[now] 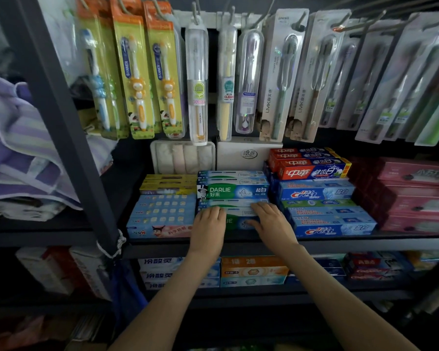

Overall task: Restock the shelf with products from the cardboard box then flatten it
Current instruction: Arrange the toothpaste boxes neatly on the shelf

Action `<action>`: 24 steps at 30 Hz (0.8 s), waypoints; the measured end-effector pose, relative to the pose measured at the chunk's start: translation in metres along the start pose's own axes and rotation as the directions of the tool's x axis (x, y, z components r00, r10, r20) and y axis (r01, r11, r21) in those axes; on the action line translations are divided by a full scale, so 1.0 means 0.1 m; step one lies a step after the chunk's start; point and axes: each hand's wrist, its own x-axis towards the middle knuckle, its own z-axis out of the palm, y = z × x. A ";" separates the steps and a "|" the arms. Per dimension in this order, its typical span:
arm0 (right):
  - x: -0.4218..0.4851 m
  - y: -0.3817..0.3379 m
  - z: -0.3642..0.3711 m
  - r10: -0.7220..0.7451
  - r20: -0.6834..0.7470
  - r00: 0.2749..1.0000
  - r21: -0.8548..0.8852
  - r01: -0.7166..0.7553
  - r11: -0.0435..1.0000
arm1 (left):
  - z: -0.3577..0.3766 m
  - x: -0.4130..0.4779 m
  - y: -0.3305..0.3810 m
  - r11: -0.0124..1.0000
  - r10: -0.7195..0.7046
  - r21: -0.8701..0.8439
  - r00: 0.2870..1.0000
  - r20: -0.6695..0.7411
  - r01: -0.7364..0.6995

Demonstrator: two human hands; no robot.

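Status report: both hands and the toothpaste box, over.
Left hand and right hand flat on front Darlie box. Box sits at edge of shelf. Crest boxes close on its right. Cardboard box unseen.

One view, head-mounted and wide-angle. It faces forward and tilts down onto the shelf (365,243) at close range. The left hand (208,224) and right hand (273,224) sit just below frame centre, forearms entering from the bottom edge. Hanging toothbrush packs (137,79) fill the top.

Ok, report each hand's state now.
Left hand: open, fingers flat on the green-and-white cardboard Darlie toothpaste box.
Right hand: open, pressing the same box.
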 end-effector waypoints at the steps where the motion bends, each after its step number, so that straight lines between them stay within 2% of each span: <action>1: 0.00 0.00 -0.01 0.007 0.006 1.000 0.006 -0.007 1.000 | -0.02 -0.01 -0.01 1.000 0.008 -0.026 1.000 0.014 -0.008; 3: 0.00 -0.01 -0.01 0.017 0.012 1.000 0.020 -0.017 1.000 | -0.03 -0.02 -0.02 0.998 0.050 -0.040 0.997 0.059 -0.048; 7: 0.00 -0.03 -0.02 0.042 0.012 0.999 0.052 -0.042 0.998 | -0.03 -0.07 -0.03 0.997 0.075 -0.033 0.995 0.062 -0.073; 13: -0.03 -0.12 -0.07 0.098 0.009 0.995 -0.013 -0.098 0.995 | -0.08 -0.10 0.03 0.999 -0.003 -0.042 0.995 0.096 0.007; 16: -0.06 -0.18 -0.14 0.119 -0.019 0.993 0.036 -0.118 0.992 | -0.14 -0.12 0.11 0.997 -0.042 -0.058 0.994 0.103 0.048; 19: -0.16 -0.13 -0.25 0.114 -0.058 0.992 0.070 -0.110 0.991 | -0.20 -0.10 0.28 0.986 -0.022 -0.163 0.998 0.053 0.030; 22: -0.29 0.12 -0.39 0.206 -0.062 0.976 0.096 -0.200 0.975 | -0.24 -0.05 0.55 0.937 -0.003 -0.350 1.000 0.009 0.006; 24: -0.37 0.40 -0.49 0.300 -0.056 0.952 0.109 -0.293 0.950 | -0.26 -0.02 0.75 0.863 -0.019 -0.502 0.998 0.062 0.047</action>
